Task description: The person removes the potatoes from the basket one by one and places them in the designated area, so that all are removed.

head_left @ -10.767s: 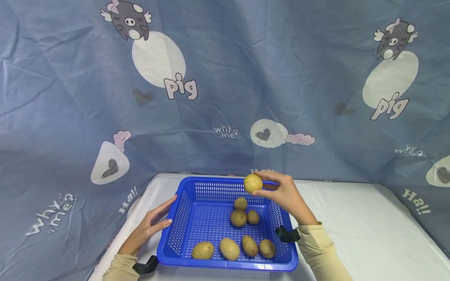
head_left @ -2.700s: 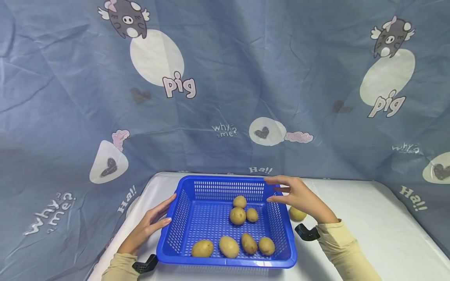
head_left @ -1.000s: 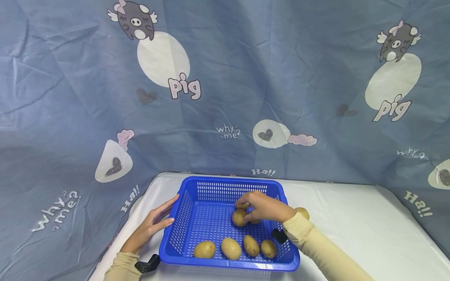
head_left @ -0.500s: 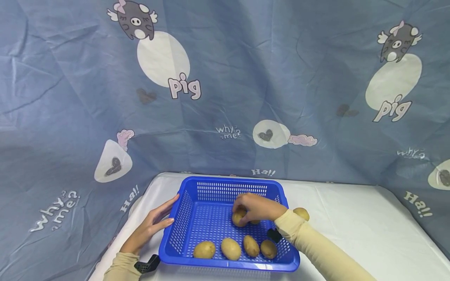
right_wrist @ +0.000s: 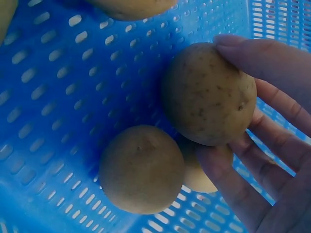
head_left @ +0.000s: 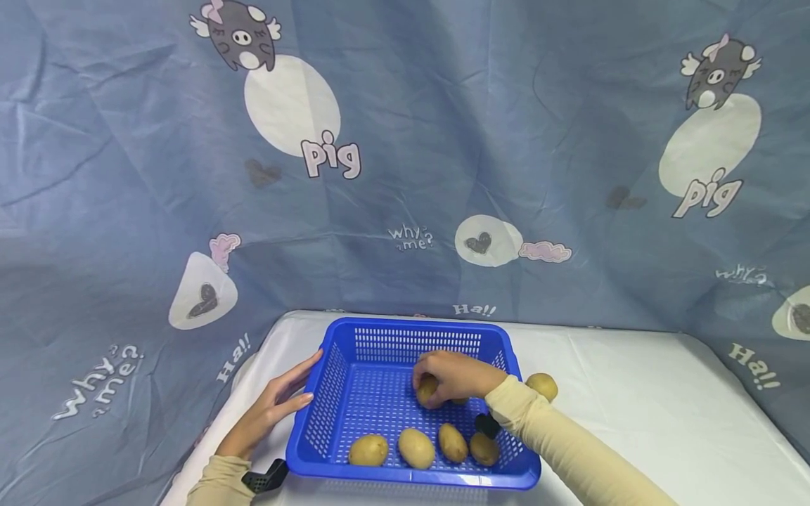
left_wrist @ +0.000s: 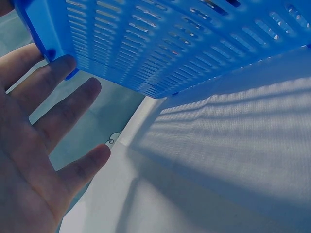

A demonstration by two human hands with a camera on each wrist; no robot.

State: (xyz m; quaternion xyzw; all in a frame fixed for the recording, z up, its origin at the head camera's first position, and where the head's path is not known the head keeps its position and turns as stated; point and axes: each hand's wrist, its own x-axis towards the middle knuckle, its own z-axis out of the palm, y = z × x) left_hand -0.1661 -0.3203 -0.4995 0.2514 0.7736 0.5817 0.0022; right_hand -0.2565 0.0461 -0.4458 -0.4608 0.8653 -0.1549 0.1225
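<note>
In the head view my right hand reaches into the blue plastic basket and grips a round brown potato. The right wrist view shows this potato between thumb and fingers, with a second potato beside it and a third potato partly hidden behind them. Along the basket's near side lie several more potatoes. My left hand rests at the basket's left rim; in the left wrist view its fingers are extended and spread, some touching the blue edge.
One potato lies on the white tabletop just outside the basket's right wall. A blue printed cloth hangs behind the table.
Since the oldest frame, a potato held by my right hand was set on the table right of the basket. That hand then returned inside and now grips another potato, shifted slightly left.
</note>
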